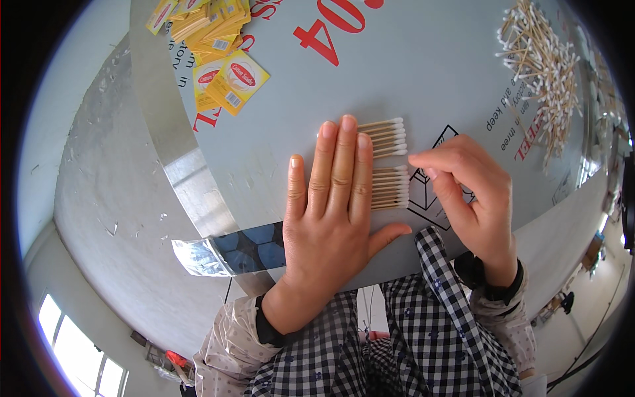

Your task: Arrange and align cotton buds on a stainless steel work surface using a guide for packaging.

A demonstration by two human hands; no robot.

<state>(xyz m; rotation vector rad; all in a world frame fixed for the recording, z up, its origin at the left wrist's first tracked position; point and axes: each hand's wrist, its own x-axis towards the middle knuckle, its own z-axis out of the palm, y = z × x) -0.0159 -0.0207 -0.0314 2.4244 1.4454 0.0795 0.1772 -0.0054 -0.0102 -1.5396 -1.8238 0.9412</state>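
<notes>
My left hand (331,192) lies flat, fingers stretched, across the left part of a row of cotton swabs (390,187) on the grey sheet-covered table. Their white tips stick out to the right of it in two groups, with a small gap between them. What lies beneath the palm is hidden. Just right of the gap is my right hand (473,188). Its index finger points at the swab tips, with the thumb slightly apart below it and the other fingers curled. No object shows between finger and thumb.
A large loose heap of cotton swabs (542,73) spreads over the far right. Stacked yellow packets (221,26) lie at the far left, with two yellow cards (239,81) nearer. Blue-patterned tape (250,248) crosses the near table edge beside my left wrist.
</notes>
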